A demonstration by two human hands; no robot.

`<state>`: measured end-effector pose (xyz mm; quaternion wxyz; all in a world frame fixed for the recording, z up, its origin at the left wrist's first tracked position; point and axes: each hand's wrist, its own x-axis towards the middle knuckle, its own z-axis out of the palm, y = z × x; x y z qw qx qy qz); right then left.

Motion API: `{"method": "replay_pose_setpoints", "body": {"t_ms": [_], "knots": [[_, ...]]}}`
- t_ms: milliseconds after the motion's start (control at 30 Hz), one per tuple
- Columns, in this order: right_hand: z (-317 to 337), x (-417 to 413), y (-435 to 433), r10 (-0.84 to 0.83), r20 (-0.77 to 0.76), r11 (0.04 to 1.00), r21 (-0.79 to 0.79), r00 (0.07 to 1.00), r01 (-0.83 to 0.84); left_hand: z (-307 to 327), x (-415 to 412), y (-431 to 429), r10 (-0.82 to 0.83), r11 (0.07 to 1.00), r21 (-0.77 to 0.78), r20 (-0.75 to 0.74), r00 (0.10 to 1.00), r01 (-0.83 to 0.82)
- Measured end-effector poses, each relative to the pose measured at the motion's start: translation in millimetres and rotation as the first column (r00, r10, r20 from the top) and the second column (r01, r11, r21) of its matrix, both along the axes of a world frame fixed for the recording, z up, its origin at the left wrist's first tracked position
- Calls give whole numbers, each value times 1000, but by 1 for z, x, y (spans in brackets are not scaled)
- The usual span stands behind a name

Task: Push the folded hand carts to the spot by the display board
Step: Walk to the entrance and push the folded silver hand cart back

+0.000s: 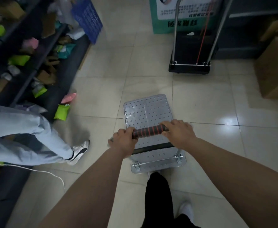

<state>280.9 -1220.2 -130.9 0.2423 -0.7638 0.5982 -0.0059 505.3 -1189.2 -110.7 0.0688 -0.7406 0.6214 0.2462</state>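
Left hand (124, 141), right hand (178, 134) both clamping silver cart (147, 111) handle (149, 131), lower centre; shelves (28, 63) at upper left holding parcels (19, 60).

1. The shelf (28, 68) at far left is blurred; its packages cannot be told apart.
2. The board (164, 22) is cut off by the top edge, its print too blurred to read.
3. The black cart (190, 51) hides the board's lower right; its handle top is cut off.
4. Hands cover both ends of the grip (149, 131).
5. The bystander (28, 137) is cut off at left.
6. The box (276, 68) runs off right.
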Motion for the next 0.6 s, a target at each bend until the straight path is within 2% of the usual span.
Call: {"method": "replay_pose_setpoints", "body": {"t_ms": [300, 600], "knots": [[8, 16, -170, -21, -18, 997, 74, 1000, 22, -2, 17, -160, -59, 998, 26, -62, 996, 61], [8, 49, -314, 5, -40, 999, 45, 999, -3, 2, 53, -308, -65, 996, 52, -39, 997, 67]]}}
